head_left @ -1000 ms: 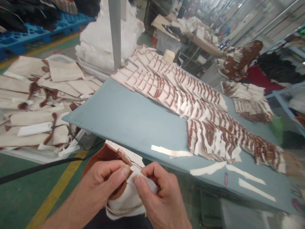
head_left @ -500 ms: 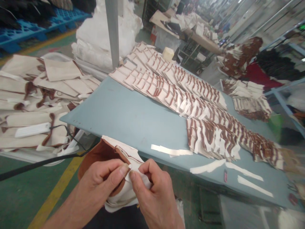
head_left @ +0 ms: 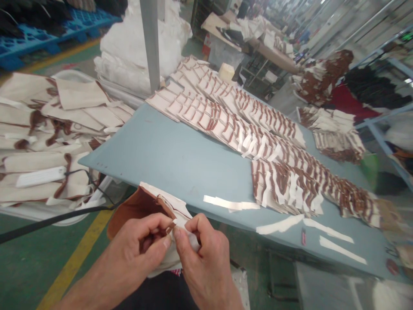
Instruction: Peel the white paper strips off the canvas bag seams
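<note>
Between my two hands, in front of the table's near edge, is a sewn piece [head_left: 130, 209] with a brown, suede-like side and an off-white side; its exact kind I cannot make out. My left hand [head_left: 138, 249] pinches its brown edge between thumb and forefinger. Close beside it, my right hand [head_left: 208, 256] grips the off-white part, thumb on top. Both thumbs almost meet at a small folded bit of the edge. Fingers hide much of the lower portion of the piece.
The blue-grey table [head_left: 138, 146] carries long overlapping rows of similar brown-and-white pieces [head_left: 206, 110]. White strips [head_left: 230, 203] and a small pink-and-dark object [head_left: 303, 237] lie near its front edge. At left stands a bin of pieces [head_left: 41, 163]; a black cable [head_left: 58, 221] crosses there. A metal post [head_left: 150, 47] rises behind.
My left thumb has slid down from the edge, baring a small brown fold between the fingertips. My right hand has shifted slightly left. The piece stays held in both hands.
</note>
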`<state>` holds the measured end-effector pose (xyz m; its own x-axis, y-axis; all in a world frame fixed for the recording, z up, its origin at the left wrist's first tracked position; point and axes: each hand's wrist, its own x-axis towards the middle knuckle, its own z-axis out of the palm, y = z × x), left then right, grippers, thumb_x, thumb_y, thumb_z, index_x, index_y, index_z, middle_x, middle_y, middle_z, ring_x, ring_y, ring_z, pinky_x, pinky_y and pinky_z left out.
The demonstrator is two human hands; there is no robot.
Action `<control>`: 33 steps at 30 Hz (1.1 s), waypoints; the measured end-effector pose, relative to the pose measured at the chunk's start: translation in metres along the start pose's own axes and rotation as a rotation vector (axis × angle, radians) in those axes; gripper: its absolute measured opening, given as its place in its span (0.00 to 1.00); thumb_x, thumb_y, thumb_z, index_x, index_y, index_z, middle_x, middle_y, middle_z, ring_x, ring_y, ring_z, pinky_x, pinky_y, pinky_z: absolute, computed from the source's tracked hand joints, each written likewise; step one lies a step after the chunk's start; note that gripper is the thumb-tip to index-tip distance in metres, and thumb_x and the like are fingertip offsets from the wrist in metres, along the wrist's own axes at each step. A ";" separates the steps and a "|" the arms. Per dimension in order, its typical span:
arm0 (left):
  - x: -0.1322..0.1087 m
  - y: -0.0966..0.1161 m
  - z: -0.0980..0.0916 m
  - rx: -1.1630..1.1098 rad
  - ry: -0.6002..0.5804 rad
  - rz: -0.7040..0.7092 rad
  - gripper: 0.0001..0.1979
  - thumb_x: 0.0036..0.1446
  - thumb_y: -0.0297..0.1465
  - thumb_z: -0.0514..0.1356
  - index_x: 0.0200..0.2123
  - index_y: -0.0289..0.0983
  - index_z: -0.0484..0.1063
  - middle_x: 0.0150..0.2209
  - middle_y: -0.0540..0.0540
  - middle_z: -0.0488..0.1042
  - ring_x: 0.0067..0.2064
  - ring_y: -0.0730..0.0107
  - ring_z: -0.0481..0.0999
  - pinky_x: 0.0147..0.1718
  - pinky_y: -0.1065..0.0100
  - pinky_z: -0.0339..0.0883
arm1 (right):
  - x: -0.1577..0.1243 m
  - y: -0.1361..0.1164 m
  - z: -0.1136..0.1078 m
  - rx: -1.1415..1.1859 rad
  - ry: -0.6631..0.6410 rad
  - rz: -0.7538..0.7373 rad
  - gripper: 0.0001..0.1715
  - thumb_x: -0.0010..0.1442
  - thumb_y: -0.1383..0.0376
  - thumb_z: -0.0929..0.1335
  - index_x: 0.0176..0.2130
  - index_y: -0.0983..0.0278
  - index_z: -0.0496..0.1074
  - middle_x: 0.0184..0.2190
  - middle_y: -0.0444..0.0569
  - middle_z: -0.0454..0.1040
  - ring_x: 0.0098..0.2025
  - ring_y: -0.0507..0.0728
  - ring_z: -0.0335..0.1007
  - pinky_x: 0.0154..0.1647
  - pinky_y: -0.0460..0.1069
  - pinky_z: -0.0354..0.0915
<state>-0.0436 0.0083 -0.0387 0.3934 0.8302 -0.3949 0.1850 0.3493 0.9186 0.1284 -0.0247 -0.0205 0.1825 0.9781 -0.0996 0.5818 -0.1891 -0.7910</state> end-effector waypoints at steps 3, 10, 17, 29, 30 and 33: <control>-0.002 -0.005 0.005 0.001 0.077 -0.006 0.16 0.63 0.45 0.66 0.37 0.38 0.84 0.28 0.47 0.81 0.29 0.64 0.76 0.27 0.71 0.67 | -0.001 0.000 0.001 0.010 0.000 -0.012 0.17 0.70 0.57 0.69 0.29 0.57 0.68 0.18 0.37 0.63 0.19 0.51 0.56 0.22 0.47 0.50; 0.001 -0.021 0.003 0.039 0.019 0.013 0.14 0.67 0.41 0.61 0.40 0.38 0.83 0.31 0.47 0.84 0.30 0.65 0.77 0.27 0.72 0.66 | -0.003 0.003 0.000 0.001 -0.015 -0.043 0.17 0.72 0.58 0.70 0.31 0.57 0.69 0.18 0.36 0.62 0.18 0.50 0.53 0.21 0.46 0.48; -0.003 -0.022 0.005 0.103 0.025 0.024 0.13 0.66 0.38 0.59 0.38 0.39 0.82 0.27 0.50 0.80 0.28 0.66 0.75 0.25 0.72 0.63 | 0.003 -0.002 -0.016 0.048 -0.070 -0.029 0.13 0.66 0.57 0.73 0.32 0.59 0.72 0.21 0.40 0.70 0.21 0.51 0.64 0.25 0.46 0.53; -0.011 -0.016 0.009 0.234 0.042 0.093 0.13 0.64 0.36 0.57 0.29 0.40 0.77 0.22 0.55 0.69 0.23 0.71 0.63 0.22 0.70 0.52 | 0.026 0.011 -0.031 0.433 -0.557 0.276 0.25 0.62 0.45 0.79 0.33 0.60 0.72 0.22 0.35 0.64 0.24 0.48 0.54 0.23 0.44 0.47; -0.012 -0.015 0.010 0.253 0.048 0.108 0.13 0.64 0.35 0.56 0.29 0.40 0.76 0.22 0.54 0.69 0.24 0.71 0.64 0.23 0.70 0.52 | 0.028 0.012 -0.030 0.465 -0.588 0.288 0.28 0.60 0.44 0.80 0.33 0.60 0.71 0.21 0.34 0.64 0.24 0.48 0.53 0.22 0.44 0.46; -0.015 -0.011 0.013 0.262 0.033 0.189 0.13 0.64 0.33 0.57 0.26 0.41 0.75 0.22 0.54 0.71 0.23 0.71 0.65 0.23 0.71 0.54 | 0.035 0.016 -0.026 0.670 -0.821 0.373 0.40 0.46 0.33 0.83 0.27 0.59 0.66 0.19 0.33 0.62 0.22 0.46 0.49 0.22 0.45 0.44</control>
<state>-0.0396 -0.0139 -0.0429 0.4145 0.8847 -0.2131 0.3385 0.0674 0.9385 0.1647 0.0046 -0.0211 -0.4649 0.6776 -0.5698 0.0110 -0.6391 -0.7691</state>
